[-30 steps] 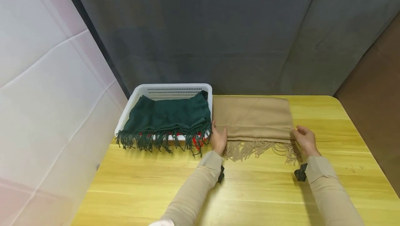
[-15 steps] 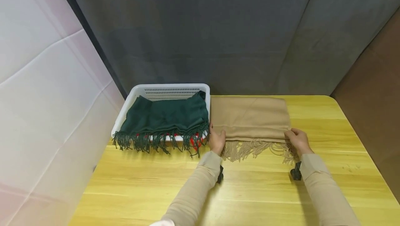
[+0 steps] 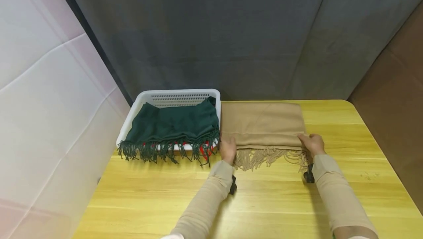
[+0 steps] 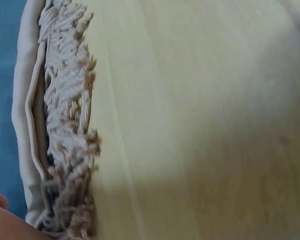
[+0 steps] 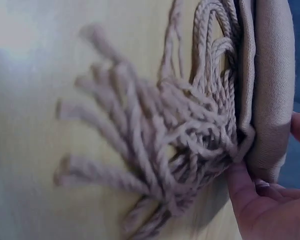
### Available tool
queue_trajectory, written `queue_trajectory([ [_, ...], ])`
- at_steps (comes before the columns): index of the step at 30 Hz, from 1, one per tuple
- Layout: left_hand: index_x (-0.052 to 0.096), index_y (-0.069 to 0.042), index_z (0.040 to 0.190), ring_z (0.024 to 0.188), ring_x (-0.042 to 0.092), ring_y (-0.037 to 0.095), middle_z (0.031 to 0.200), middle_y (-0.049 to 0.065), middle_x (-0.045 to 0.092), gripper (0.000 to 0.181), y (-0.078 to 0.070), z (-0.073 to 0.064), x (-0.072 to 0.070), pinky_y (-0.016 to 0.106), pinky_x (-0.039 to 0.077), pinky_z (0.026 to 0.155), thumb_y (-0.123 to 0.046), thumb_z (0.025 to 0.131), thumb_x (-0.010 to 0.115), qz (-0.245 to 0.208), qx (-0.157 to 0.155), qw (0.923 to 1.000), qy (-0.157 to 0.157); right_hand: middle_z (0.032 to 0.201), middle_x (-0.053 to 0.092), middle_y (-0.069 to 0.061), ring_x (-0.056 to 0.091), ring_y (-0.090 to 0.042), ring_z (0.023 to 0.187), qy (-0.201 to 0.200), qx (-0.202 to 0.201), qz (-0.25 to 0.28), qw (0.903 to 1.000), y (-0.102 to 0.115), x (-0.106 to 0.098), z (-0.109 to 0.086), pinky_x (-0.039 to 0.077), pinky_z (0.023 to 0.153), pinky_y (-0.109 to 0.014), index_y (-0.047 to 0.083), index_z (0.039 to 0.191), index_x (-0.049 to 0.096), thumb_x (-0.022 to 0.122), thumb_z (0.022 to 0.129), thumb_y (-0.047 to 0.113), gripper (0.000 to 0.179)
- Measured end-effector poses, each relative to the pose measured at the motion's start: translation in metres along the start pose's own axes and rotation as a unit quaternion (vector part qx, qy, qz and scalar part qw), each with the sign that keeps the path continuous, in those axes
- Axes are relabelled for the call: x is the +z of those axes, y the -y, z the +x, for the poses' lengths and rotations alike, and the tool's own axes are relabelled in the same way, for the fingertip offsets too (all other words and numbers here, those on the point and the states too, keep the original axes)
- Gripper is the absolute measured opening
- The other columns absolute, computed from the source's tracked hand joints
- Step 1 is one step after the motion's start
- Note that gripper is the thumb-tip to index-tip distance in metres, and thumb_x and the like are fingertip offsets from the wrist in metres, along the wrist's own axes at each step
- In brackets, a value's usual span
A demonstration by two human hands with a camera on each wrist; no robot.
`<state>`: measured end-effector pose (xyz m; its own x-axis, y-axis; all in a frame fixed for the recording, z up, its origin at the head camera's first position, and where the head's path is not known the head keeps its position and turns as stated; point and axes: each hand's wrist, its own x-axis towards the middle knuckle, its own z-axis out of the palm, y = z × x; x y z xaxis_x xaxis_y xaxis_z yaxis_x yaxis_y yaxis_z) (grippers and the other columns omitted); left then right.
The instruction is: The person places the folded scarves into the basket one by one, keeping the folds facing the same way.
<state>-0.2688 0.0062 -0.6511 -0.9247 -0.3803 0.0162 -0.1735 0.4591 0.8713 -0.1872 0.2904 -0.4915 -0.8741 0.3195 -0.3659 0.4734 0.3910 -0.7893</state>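
A folded beige scarf (image 3: 264, 119) with a twisted fringe (image 3: 257, 158) lies on the table, the fringe toward the person. At its near left corner, beside the basket, my left hand (image 3: 228, 149) holds the fabric; part of its fingers is hidden. My right hand (image 3: 313, 144) grips the near right corner. In the right wrist view, the thumb of this hand (image 5: 270, 210) is on the fringe side of the folded edge and a fingertip shows across the fold. Only a little of the left hand (image 4: 7, 222) enters the left wrist view, next to the scarf edge (image 4: 27, 110).
Left of the scarf stands a white plastic basket (image 3: 185, 93), close against it. A dark green fringed scarf (image 3: 175, 123) lies in it, its fringe hanging over the front rim, with something red (image 3: 205, 151) beneath. A grey partition (image 3: 211, 37) rises behind the table (image 3: 264, 209).
My right hand has shifted slightly left, onto the scarf's corner. The left hand's fingers have drawn in at the other corner. The whole head view has moved a little.
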Motion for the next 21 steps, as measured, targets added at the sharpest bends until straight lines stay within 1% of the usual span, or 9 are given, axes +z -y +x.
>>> queue_trajectory([
  [2, 0.054, 0.001, 0.113, 0.086, 0.055, 0.04, 0.097, 0.021, 0.06, 0.068, 0.067, 0.038, 0.051, 0.049, 0.043, 0.071, -0.057, 0.084, 0.036, 0.02, -0.018, 0.9996, -0.007, 0.115, 0.046, -0.033, 0.045, -0.042, 0.103, -0.013, 0.015, 0.012, 0.9997, 0.0, 0.001, 0.001, 0.041, 0.084, -0.046, -0.014, 0.125, 0.037, 0.049, 0.087, 0.035, 0.063],
  [4, 0.058, 0.001, 0.107, 0.084, 0.056, 0.04, 0.094, 0.02, 0.061, 0.075, 0.12, 0.07, 0.092, 0.05, 0.042, 0.069, -0.064, 0.082, 0.031, 0.035, -0.039, 0.9986, -0.002, 0.085, 0.057, -0.023, 0.055, -0.033, 0.076, -0.026, 0.024, 0.022, 0.9992, 0.0, 0.001, 0.001, 0.047, 0.067, -0.04, -0.011, 0.107, 0.051, 0.051, 0.086, 0.034, 0.05],
  [6, 0.057, 0.0, 0.11, 0.087, 0.055, 0.041, 0.097, 0.02, 0.061, 0.082, 0.156, 0.093, 0.117, 0.053, 0.041, 0.071, -0.07, 0.08, 0.026, 0.038, -0.061, 0.9972, 0.019, 0.067, 0.053, -0.011, 0.049, -0.021, 0.059, -0.033, 0.027, 0.031, 0.9986, 0.0, 0.002, 0.002, 0.042, 0.053, -0.033, -0.009, 0.092, 0.054, 0.053, 0.085, 0.034, 0.043],
  [8, 0.054, -0.001, 0.114, 0.089, 0.054, 0.041, 0.1, 0.02, 0.06, 0.085, 0.178, 0.106, 0.133, 0.053, 0.04, 0.073, -0.073, 0.077, 0.026, 0.038, -0.067, 0.9968, 0.02, 0.069, 0.053, -0.01, 0.047, -0.018, 0.059, -0.038, 0.023, 0.029, 0.9986, 0.0, 0.004, 0.002, 0.04, 0.052, -0.028, -0.01, 0.093, 0.056, 0.053, 0.085, 0.035, 0.046],
  [9, 0.052, -0.002, 0.117, 0.09, 0.054, 0.041, 0.102, 0.02, 0.059, 0.086, 0.184, 0.11, 0.137, 0.053, 0.04, 0.073, -0.073, 0.077, 0.026, 0.038, -0.069, 0.9966, 0.023, 0.077, 0.055, -0.015, 0.049, -0.019, 0.065, -0.039, 0.018, 0.022, 0.9988, 0.0, 0.005, 0.001, 0.041, 0.055, -0.028, -0.013, 0.099, 0.055, 0.053, 0.085, 0.036, 0.051],
  [12, 0.045, -0.005, 0.126, 0.096, 0.053, 0.039, 0.109, 0.018, 0.057, 0.091, 0.185, 0.112, 0.135, 0.051, 0.04, 0.079, -0.077, 0.074, 0.026, 0.034, -0.08, 0.9959, 0.024, 0.091, 0.053, -0.02, 0.05, -0.02, 0.072, -0.032, 0.02, 0.024, 0.999, -0.001, 0.007, 0.002, 0.042, 0.058, -0.026, -0.019, 0.111, 0.048, 0.052, 0.084, 0.038, 0.064],
  [16, 0.036, -0.006, 0.133, 0.102, 0.049, 0.039, 0.119, 0.018, 0.052, 0.094, 0.171, 0.107, 0.12, 0.051, 0.038, 0.082, -0.077, 0.074, 0.024, 0.021, -0.094, 0.9945, 0.041, 0.077, 0.051, -0.009, 0.048, -0.013, 0.059, -0.009, 0.029, 0.052, 0.9982, -0.003, 0.01, 0.004, 0.04, 0.051, -0.023, -0.016, 0.108, 0.048, 0.053, 0.084, 0.04, 0.061],
  [18, 0.033, -0.007, 0.135, 0.105, 0.048, 0.039, 0.122, 0.017, 0.049, 0.094, 0.163, 0.104, 0.112, 0.051, 0.037, 0.084, -0.077, 0.074, 0.023, 0.011, -0.102, 0.9933, 0.053, 0.078, 0.051, -0.01, 0.049, -0.013, 0.061, -0.004, 0.022, 0.053, 0.9984, -0.003, 0.011, 0.004, 0.041, 0.052, -0.022, -0.016, 0.107, 0.048, 0.053, 0.084, 0.04, 0.061],
  [21, 0.032, -0.009, 0.136, 0.107, 0.046, 0.038, 0.123, 0.016, 0.049, 0.093, 0.157, 0.101, 0.105, 0.05, 0.037, 0.085, -0.077, 0.074, 0.022, 0.006, -0.11, 0.992, 0.062, 0.099, 0.051, -0.027, 0.052, -0.025, 0.08, 0.014, 0.009, 0.043, 0.999, -0.005, 0.014, 0.002, 0.046, 0.069, -0.031, -0.021, 0.116, 0.041, 0.052, 0.085, 0.04, 0.069],
])
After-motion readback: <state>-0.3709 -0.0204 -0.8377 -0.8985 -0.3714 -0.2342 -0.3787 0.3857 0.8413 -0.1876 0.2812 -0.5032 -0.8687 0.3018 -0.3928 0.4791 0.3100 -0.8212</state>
